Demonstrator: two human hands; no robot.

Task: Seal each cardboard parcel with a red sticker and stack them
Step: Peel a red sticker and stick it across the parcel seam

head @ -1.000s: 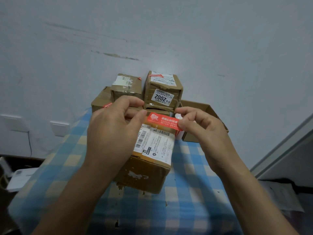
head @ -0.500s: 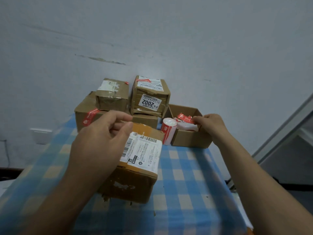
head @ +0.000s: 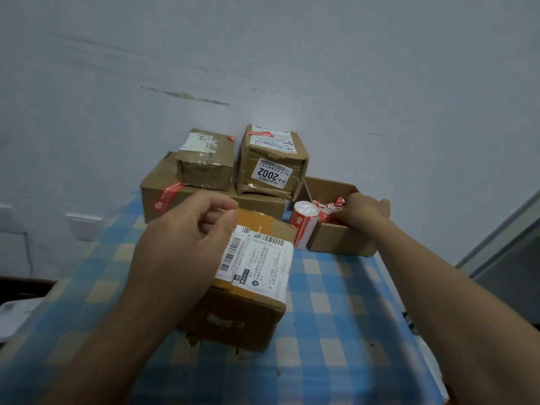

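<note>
- The brown cardboard parcel with the white barcode shipping label (head: 248, 276) sits near the middle of the blue-and-cream checked tablecloth (head: 336, 317), one corner turned toward the near edge. Its top carries orange-brown tape and the label; the front face is scuffed, with a pale torn patch and ragged bits along the bottom edge.
- The left hand (head: 187, 244) rests on the parcel's left top edge, fingers curled loosely, thumb and forefinger close together over the far corner. I cannot tell whether they pinch anything.
- The right hand (head: 362, 213) reaches into the small open cardboard box (head: 339, 244) toward the table's far right corner, fingers down among crumpled red-and-white sticker scraps (head: 330, 204); whether it grips any is hidden.
- A red-and-white roll of stickers (head: 304, 226) leans against that box's left wall.
- Along the far edge, by the wall, a wide flat cardboard parcel (head: 210, 200) wears a red sticker (head: 166, 195) folded over its front left corner.
- On it stand two smaller ones: a taped cardboard parcel with a white patch (head: 204, 162) on the left, and a taller cardboard parcel labelled "2002" (head: 271, 162) on the right, with a red strip on its top.
</note>
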